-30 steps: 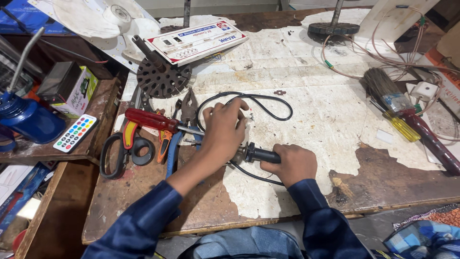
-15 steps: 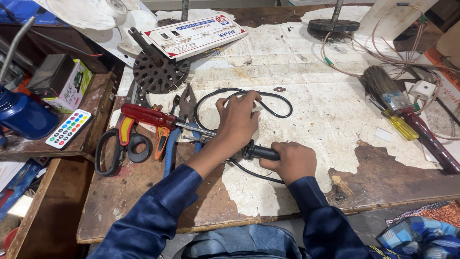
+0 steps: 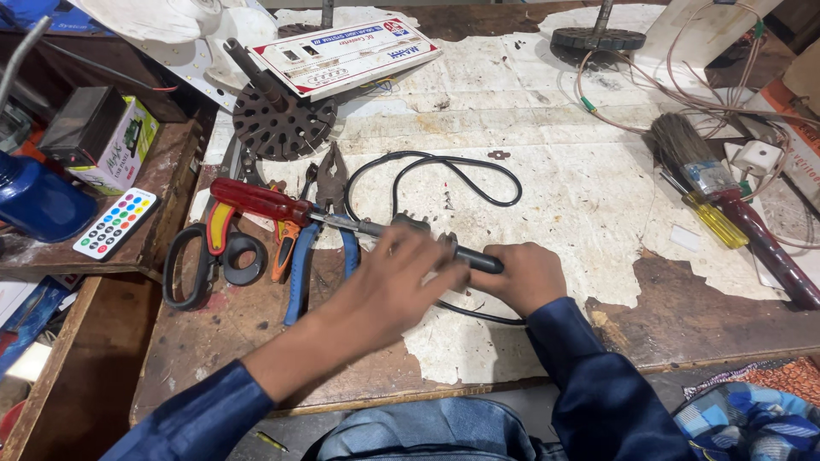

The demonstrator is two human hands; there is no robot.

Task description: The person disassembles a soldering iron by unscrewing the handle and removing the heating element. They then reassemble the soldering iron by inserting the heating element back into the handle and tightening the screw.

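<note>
the right hand is clenched around a dark cylindrical tool handle that lies across the worn wooden workbench near its front edge, with only the handle's left end showing past the knuckles. the left hand rests palm down over the front of that handle, fingers spread and touching it; whether it truly grips anything underneath cannot be told. a thin black cord loops away from the hands across the peeling white paper covering and comes back under them. just left of the left hand lie a red-handled screwdriver, blue-handled pliers and black-handled scissors, crowded together and overlapping. behind them sits a dark round slotted metal rotor with a white printed box touching it. well to the right are a bristle paint brush with a dark red handle and a yellow-handled screwdriver side by side. on the lower shelf at left rest a white remote with coloured buttons and a blue rounded container.
</note>
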